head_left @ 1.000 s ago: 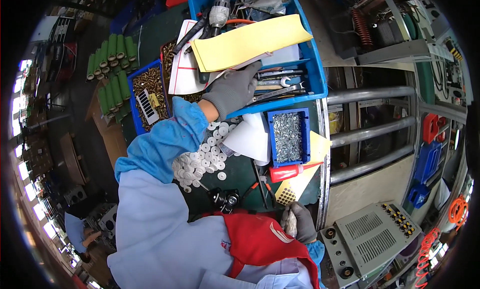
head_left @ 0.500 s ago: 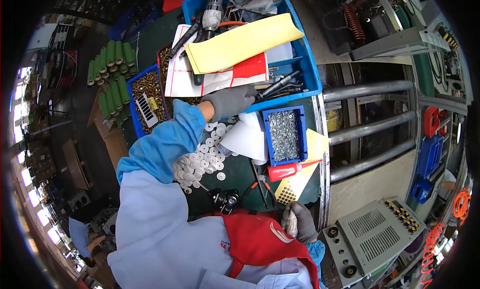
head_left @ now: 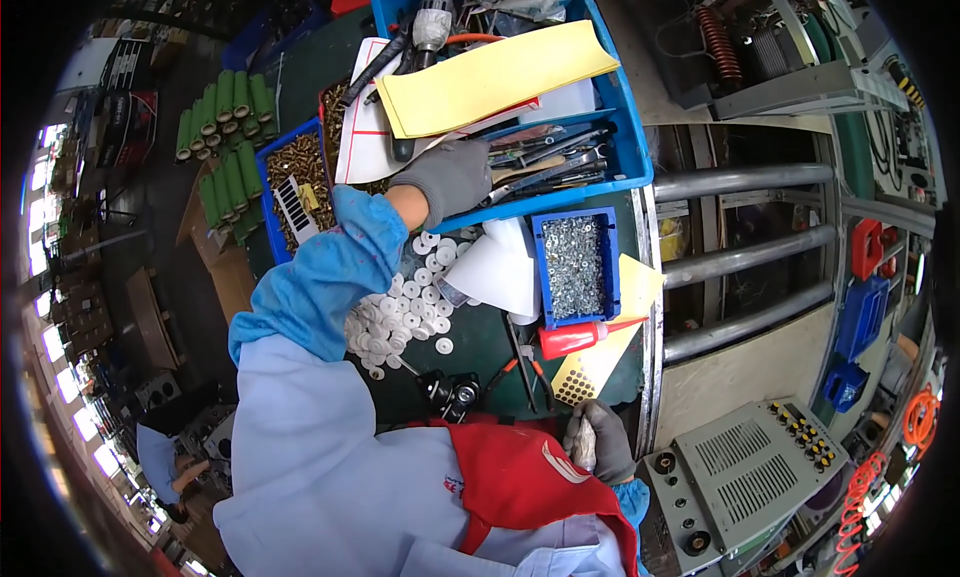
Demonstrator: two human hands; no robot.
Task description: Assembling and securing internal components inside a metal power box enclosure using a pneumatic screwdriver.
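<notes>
My left hand [head_left: 455,180], in a grey glove, reaches over the near edge of the blue toolbox [head_left: 628,142]. Its fingers lie by the wrenches and other hand tools [head_left: 555,164] and against a white sheet with red lines [head_left: 368,147]; the fingertips are hidden, so I cannot see a grip. A yellow paper sheet [head_left: 500,75] lies over the white one. At the lower right, my gloved right hand [head_left: 612,445] is closed round a whitish, crumpled-looking piece [head_left: 584,445], close to the bench edge and a yellow sticker sheet with dark dots [head_left: 580,375].
White washers [head_left: 400,322] are heaped mid-bench beside a curled white paper [head_left: 500,277]. Nearby are a blue bin of small metal parts [head_left: 575,267], a red bottle [head_left: 572,339], pliers [head_left: 515,367] and a black fitting [head_left: 450,395]. Brass pieces [head_left: 296,167] fill a bin at left.
My left hand has drawn back leftward along the toolbox edge. The red-lined sheet is pushed back, uncovering more of the tools. My right hand stays where it was.
</notes>
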